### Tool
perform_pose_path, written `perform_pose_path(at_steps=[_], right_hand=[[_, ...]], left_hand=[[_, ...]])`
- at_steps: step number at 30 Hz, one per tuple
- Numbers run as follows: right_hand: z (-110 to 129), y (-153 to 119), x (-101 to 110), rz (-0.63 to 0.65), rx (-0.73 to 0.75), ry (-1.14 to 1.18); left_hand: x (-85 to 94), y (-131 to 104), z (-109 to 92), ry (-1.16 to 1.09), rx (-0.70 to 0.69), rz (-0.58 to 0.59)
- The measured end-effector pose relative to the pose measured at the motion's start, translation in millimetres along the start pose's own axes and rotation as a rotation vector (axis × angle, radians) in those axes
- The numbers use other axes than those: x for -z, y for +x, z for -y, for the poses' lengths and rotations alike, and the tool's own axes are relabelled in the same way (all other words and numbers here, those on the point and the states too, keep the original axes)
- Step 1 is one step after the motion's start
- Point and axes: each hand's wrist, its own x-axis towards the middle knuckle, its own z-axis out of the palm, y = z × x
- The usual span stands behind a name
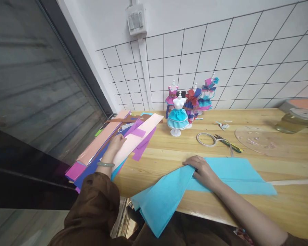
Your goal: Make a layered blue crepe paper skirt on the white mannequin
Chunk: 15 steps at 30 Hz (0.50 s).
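Observation:
My right hand point(200, 171) is closed on a light blue sheet point(233, 176), which looks like crepe paper or thin cloth. One part of the sheet lies flat on the table; the other folds over and hangs past the front edge. On the left, my left hand point(115, 147) rests over a pile of coloured sheets with its fingers curled. A pale pink strip point(137, 138) and a purple piece point(137, 132) lie right by its fingertips. What those fingers hold, if anything, is hidden.
Behind stand several small dress forms; the front one point(179, 118) wears a turquoise tiered skirt. To the right are a roll of white tape point(206, 139), a yellow-black cutter point(231, 144), a clear round tray point(259, 140) and a glass jar point(289, 123). A wire grid point(184, 58) covers the wall.

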Motion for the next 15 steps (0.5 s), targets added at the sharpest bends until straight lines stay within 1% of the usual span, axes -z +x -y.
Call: perform_pose_path(at_steps=[4,6,8,10,11,12,14,15], right_hand=[[2,0,-1,-0.012,-0.012,0.004],[5,0,0,-0.021,-0.03,0.007],[7,1,0,-0.015,-0.037,0.009],[8,1,2,0.003,-0.035,0.007],[8,2,2,0.007,-0.039,0.002],[8,3,3,0.012,-0.044,-0.003],[9,5,6,0.024,-0.058,-0.014],[9,7,9,0.035,-0.064,-0.019]], left_hand=[[-13.0,-6,3,0.073,0.022,-0.08],[-14.8,-10,0,0.093,0.022,-0.126],[-11.6,-16,-10,0.094,0.0,-0.155],[-3.7,-29,-27,0.066,-0.062,-0.154],[1.8,-39,-39,-0.008,-0.135,-0.126],[8.2,-52,-52,-0.102,-0.212,-0.065],[22.6,-85,-79,-0.269,-0.331,0.142],[29.8,-105,-92,-0.307,-0.361,0.245]])
